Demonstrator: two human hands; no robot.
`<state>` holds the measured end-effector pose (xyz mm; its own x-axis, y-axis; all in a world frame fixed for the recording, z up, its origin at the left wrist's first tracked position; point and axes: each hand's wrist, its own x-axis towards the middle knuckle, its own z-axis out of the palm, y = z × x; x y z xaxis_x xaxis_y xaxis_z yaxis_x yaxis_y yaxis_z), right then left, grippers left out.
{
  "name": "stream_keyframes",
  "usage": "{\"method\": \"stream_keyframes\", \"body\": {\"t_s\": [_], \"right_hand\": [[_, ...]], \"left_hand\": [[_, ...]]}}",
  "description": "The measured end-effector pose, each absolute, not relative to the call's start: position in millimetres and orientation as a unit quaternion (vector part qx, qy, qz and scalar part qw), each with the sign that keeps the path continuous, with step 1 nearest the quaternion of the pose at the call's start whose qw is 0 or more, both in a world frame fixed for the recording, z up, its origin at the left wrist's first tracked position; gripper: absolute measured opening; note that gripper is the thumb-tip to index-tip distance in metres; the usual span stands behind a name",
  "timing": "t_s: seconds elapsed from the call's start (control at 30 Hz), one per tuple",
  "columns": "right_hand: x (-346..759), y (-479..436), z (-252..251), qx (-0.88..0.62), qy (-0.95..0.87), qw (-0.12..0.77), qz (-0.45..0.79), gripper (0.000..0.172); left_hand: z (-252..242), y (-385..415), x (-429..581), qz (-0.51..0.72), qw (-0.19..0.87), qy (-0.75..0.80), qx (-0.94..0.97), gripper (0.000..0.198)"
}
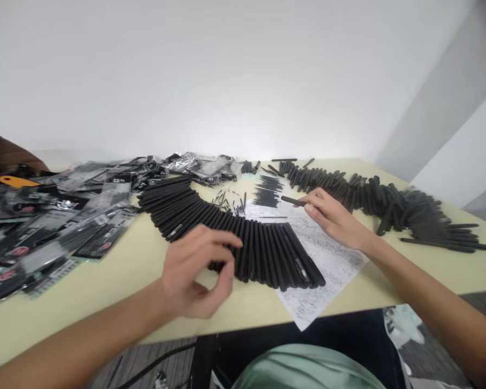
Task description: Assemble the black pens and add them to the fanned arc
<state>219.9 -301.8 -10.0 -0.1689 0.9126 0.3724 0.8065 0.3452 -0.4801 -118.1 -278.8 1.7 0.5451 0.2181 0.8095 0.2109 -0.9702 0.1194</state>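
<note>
My right hand (328,213) pinches a slim black pen (292,201) between thumb and fingertips, above the scribbled paper. My left hand (200,270) hovers over the near edge of a fanned row of black pens (222,220); its fingers are curled, with a gap between thumb and forefinger and nothing seen in it. Beneath the row's right end and my right hand lies a white sheet of paper (308,300) covered in dark scribbles. Thin dark refills (267,192) are lined up on the paper's far part, with small loose pieces (230,202) beside them.
A long heap of black pens (360,192) curves along the right side of the table (389,281). Clear plastic packets with black labels (85,216) cover the left side. An orange-handled tool (18,181) lies by a brown box (8,151). A white wall stands behind.
</note>
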Motion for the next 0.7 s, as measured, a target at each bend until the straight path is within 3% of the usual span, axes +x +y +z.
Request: {"method": "stream_keyframes", "body": {"t_s": [0.07, 0.2, 0.33, 0.7], "right_hand": [[209.3, -294.8, 1.1, -0.537, -0.785, 0.306, 0.047, 0.032], [183.3, -266.2, 30.0, -0.452, -0.834, 0.314, 0.034, 0.022], [151.8, -251.9, 38.8, -0.439, -0.861, 0.258, 0.011, 0.021], [105.5, -273.5, 23.6, -0.41, -0.891, 0.194, -0.024, 0.03]], "left_hand": [[10.3, -268.2, -119.1, 0.509, 0.003, 0.119, 0.853, 0.016], [18.6, -242.4, -113.1, 0.432, -0.006, 0.151, 0.889, 0.033], [13.7, -219.2, -107.6, 0.41, 0.006, 0.205, 0.889, 0.046], [-11.6, -221.6, -148.0, 0.42, 0.013, 0.162, 0.893, 0.018]]}}
